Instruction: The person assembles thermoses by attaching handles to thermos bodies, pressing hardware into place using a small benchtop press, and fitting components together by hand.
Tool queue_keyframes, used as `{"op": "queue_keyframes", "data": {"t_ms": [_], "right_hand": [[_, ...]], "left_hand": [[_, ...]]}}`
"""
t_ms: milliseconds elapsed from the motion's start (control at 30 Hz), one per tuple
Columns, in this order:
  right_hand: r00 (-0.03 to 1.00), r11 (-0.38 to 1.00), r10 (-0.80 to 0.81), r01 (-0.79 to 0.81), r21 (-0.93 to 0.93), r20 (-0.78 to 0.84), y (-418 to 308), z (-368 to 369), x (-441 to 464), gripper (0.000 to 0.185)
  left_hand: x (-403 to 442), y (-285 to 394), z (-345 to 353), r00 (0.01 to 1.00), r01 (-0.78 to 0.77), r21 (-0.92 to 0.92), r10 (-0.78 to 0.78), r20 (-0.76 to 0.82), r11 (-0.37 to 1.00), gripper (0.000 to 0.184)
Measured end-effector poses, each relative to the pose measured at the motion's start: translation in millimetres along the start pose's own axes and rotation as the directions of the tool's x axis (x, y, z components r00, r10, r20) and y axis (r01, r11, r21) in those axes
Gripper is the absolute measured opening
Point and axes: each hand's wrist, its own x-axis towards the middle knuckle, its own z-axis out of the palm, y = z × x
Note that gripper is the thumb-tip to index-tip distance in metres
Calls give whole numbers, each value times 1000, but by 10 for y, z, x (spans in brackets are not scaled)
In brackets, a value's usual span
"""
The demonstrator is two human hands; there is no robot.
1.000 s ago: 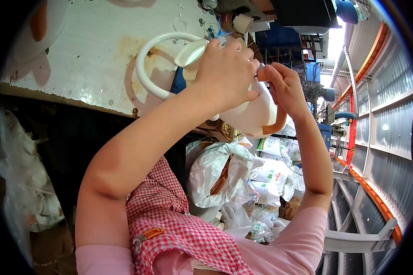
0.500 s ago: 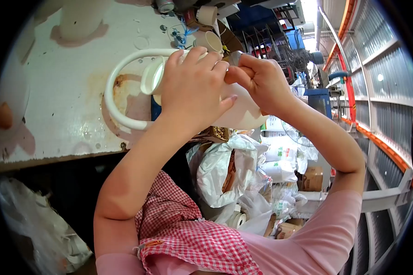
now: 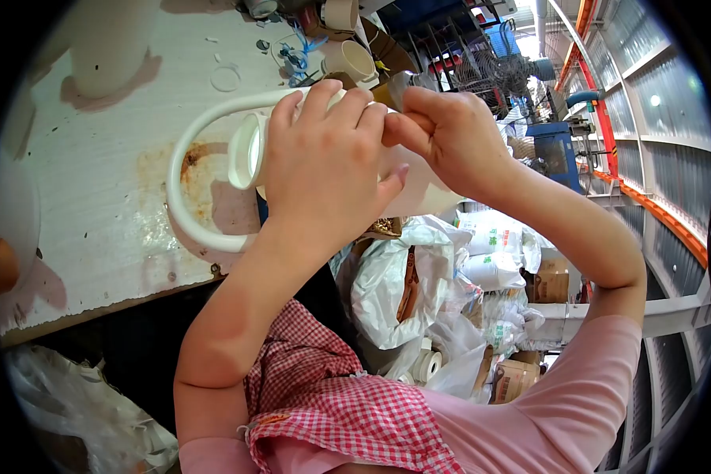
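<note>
A hollow white plastic container [image 3: 423, 189] lies on its side under my hands, its round open mouth [image 3: 249, 150] facing left. A thick white loop [image 3: 183, 186] curves out around the mouth, over the tabletop. My left hand [image 3: 324, 150] grips the container from above, fingers spread across its wall and thumb pointing right. At the container's right part, my right hand [image 3: 450, 138] is closed, with thumb and index finger pinched together. Whatever the pinch holds is hidden. A greyish, shiny piece [image 3: 407, 83] shows just behind those fingers; whether the hand holds it I cannot tell.
The stained white table [image 3: 118, 221] has a worn front edge. Other white containers [image 3: 107, 63] stand at its far left. Cream cups [image 3: 347, 62] and blue string [image 3: 296, 59] lie at the back. Plastic bags [image 3: 387, 292] and cartons [image 3: 517, 379] fill the floor on the right.
The view has shifted slightly, so the table items sit a little differently. The container's mouth appears a bit further left and lower. Both hands keep nearly the same hold.
</note>
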Motion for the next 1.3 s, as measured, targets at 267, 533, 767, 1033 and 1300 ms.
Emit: {"op": "queue_keyframes", "data": {"t_ms": [267,533,767,1033,1300], "right_hand": [[992,996,-14,24,84,-127,51,31,-65,40],[433,522,761,35,852,-484,1509,924,-1135,41],[747,-80,659,181,980,-84,1299,1544,-1398,40],[637,-13,734,361,933,-236,1384,1798,-1418,30],[753,387,615,-31,921,-233,1319,2184,-1836,18]], "left_hand": [[35,32,-13,995,-98,51,98,11,994,49],[127,119,-46,971,-237,231,223,82,944,51],[484,555,300,951,243,-307,-165,260,920,37],[562,572,420,987,159,-3,-159,-31,987,39],[542,311,-587,926,375,-91,-378,-9,922,42]]}}
